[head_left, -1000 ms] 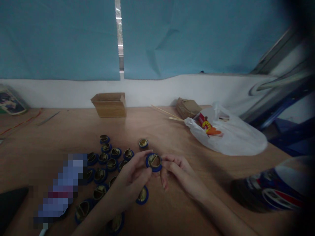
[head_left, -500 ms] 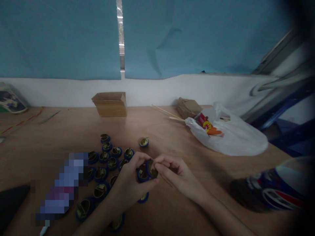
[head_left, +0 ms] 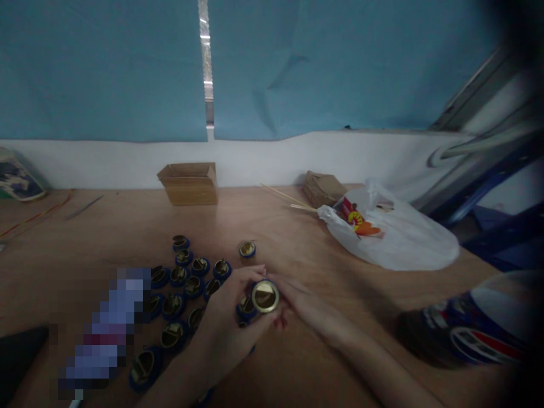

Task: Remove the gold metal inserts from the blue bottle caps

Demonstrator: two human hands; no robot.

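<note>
I see the left hand (head_left: 232, 323) closed around a blue-rimmed gold cap (head_left: 265, 296), face up over the table (head_left: 127, 226). Right hand (head_left: 304, 309) touches its edge, fingers loosely curled; grip unclear. More caps (head_left: 182, 283) lie left. White bag (head_left: 395, 235) print unreadable.

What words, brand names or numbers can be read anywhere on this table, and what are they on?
None can be read.
White plastic bag: a red, yellow and orange print, too blurred to read.
Blue, white and red bottle at the right edge: a round logo, no letters legible.
Dark patterned object at the far left: print too blurred.
Blue-rimmed caps, cardboard box, and the cap in the left hand: no lettering visible.
</note>
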